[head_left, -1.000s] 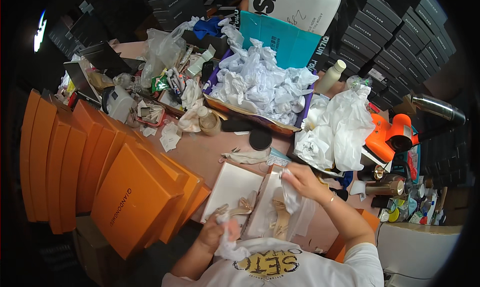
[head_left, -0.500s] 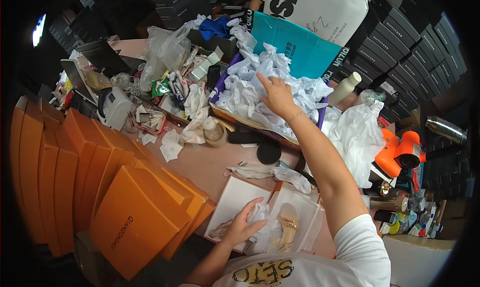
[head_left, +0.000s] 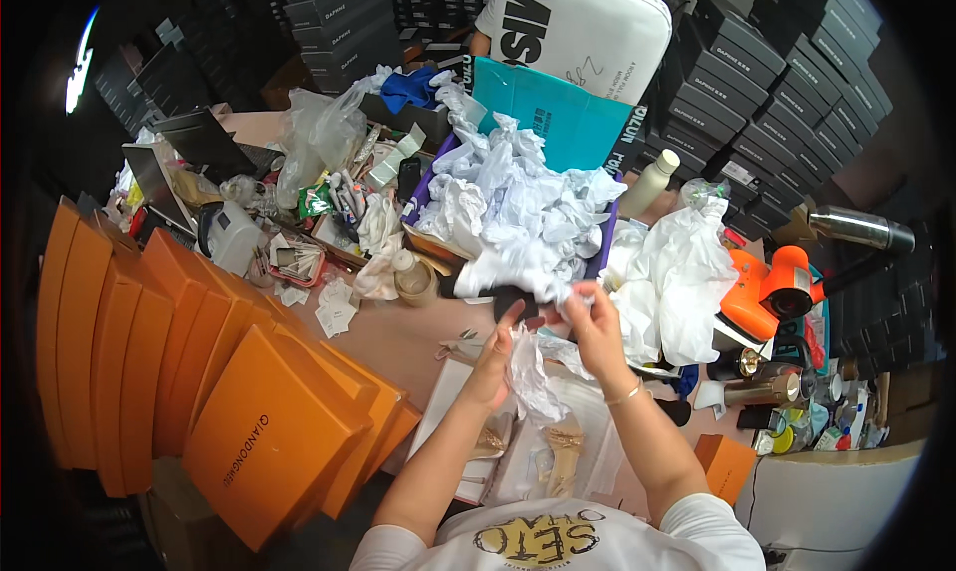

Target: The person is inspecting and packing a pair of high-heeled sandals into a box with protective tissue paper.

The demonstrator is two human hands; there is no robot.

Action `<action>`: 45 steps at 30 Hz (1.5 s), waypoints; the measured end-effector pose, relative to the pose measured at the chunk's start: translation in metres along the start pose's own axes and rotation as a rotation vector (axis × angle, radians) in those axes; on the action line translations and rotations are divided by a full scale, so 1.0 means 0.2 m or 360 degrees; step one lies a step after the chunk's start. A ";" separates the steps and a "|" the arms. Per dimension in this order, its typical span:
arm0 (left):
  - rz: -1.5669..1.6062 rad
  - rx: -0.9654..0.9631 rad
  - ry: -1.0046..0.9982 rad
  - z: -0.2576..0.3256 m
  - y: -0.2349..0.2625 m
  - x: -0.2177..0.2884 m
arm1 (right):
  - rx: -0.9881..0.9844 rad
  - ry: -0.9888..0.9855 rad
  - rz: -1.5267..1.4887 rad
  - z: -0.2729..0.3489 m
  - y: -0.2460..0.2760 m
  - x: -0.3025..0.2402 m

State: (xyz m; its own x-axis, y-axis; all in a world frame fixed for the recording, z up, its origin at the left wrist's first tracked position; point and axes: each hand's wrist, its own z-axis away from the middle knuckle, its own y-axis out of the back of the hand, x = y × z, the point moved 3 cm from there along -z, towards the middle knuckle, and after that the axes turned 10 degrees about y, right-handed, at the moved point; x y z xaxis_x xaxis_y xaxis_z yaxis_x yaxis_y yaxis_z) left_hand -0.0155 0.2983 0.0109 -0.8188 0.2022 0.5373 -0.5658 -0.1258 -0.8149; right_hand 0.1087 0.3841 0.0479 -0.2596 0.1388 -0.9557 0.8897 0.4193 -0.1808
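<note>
My left hand [head_left: 492, 368] is over the open shoebox, with a wad of white tissue paper [head_left: 536, 384] hanging at its thumb and fingers. Pinched in my right hand [head_left: 595, 334] is another crumpled sheet of tissue paper [head_left: 510, 272], blurred by motion, stretching left in front of the bin. Below both hands lies the white open shoebox [head_left: 445, 404]. One gold strappy sandal [head_left: 566, 450] rests in its right part on pale wrapping; part of a second gold sandal [head_left: 490, 440] shows to the left. A purple bin [head_left: 609, 234] heaped with crumpled tissue paper stands just beyond my hands.
Orange shoeboxes [head_left: 279, 432] stand stacked at the left. At the right are a white plastic bag [head_left: 687, 282], an orange device [head_left: 772, 287] and a tan cylinder [head_left: 762, 390]. A glass jar [head_left: 413, 277] is left of the bin. Dark shoeboxes [head_left: 717, 73] line the back.
My right hand has come back from the bin toward me with tissue paper. My left hand has risen from the shoebox with its wad, and the two hands are now close together.
</note>
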 end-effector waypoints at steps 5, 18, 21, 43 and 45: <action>-0.0078 0.0267 0.0071 0.06 0.04 -0.07 | -0.0150 -0.0287 0.0541 0.65 0.12 -0.01; -0.0526 -0.0005 0.0247 0.55 -0.13 -0.29 | -0.0221 -0.0004 0.0699 0.97 0.11 -0.32; -0.0490 0.0235 0.0072 0.60 -0.13 -0.22 | -0.0014 -0.0235 0.0190 0.99 0.06 -0.25; -0.0356 0.0102 0.0342 0.82 -0.26 -0.07 | 0.0750 0.0125 0.0665 0.96 0.36 -0.33; -0.0080 -0.0218 0.0621 0.87 -0.46 -0.10 | 0.0677 0.0259 0.0969 0.91 0.31 -0.34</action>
State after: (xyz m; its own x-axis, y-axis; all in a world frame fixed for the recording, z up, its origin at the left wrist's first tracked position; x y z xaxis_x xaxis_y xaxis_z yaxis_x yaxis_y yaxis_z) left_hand 0.0360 0.1370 0.1124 -0.6773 0.5608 0.4762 -0.5646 0.0189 -0.8252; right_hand 0.2493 0.2376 0.0598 0.3009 0.3794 -0.8749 0.9531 -0.1513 0.2622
